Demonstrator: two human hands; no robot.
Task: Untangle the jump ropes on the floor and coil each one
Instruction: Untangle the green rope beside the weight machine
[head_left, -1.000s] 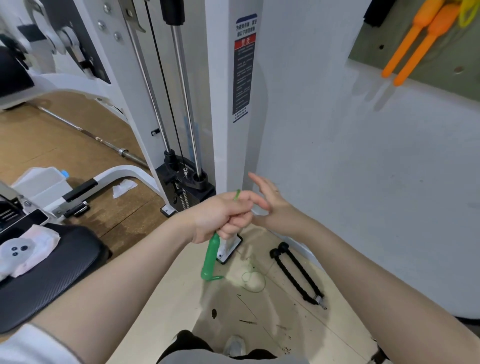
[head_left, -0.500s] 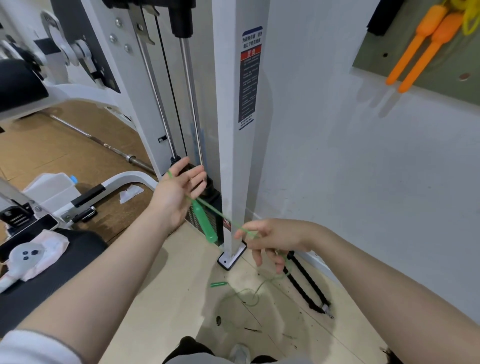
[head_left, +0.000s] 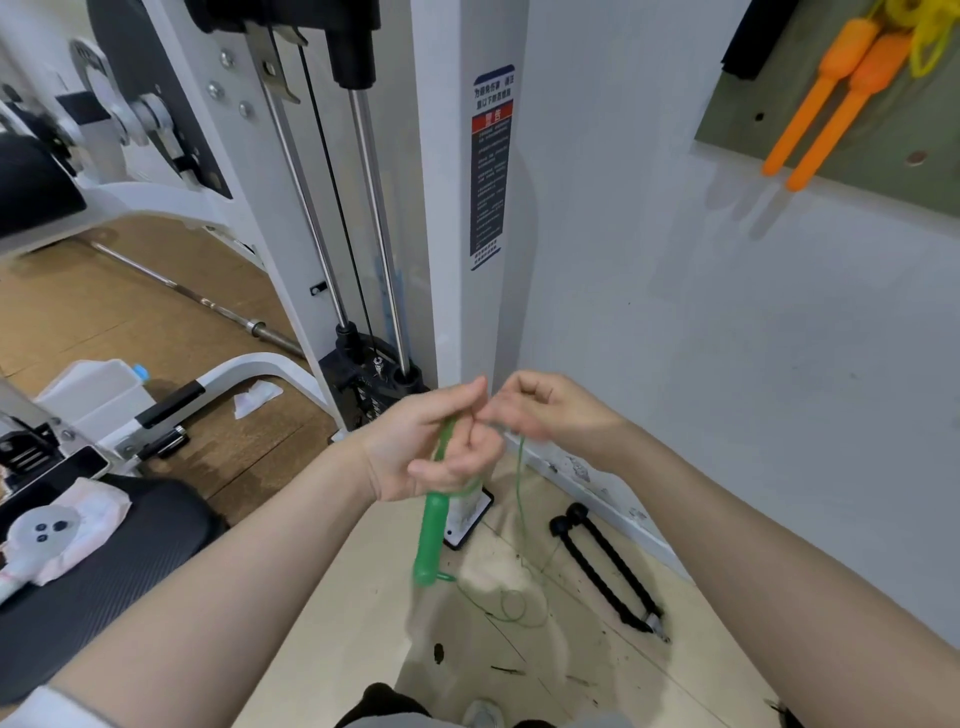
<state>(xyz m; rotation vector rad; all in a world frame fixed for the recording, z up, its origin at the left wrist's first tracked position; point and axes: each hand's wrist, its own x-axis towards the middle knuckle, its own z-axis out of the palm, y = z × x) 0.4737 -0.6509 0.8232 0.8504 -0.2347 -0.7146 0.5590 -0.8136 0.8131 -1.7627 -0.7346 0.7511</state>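
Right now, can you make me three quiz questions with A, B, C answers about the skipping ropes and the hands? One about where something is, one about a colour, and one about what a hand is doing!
1. Where are the orange handles?
A. On the floor
B. Hanging on the wall board
C. On the black bench

2. What colour is the handle in the left hand?
A. Green
B. Red
C. Blue

3. What is the right hand doing?
A. Lying flat on the floor
B. Pinching the thin green cord
C. Holding the black rope

Answers:
1. B, they hang from the green board high on the wall.
2. A, the handle sticking out below the fist is green.
3. B, its fingers are curled on the cord, which drops from them to the floor.
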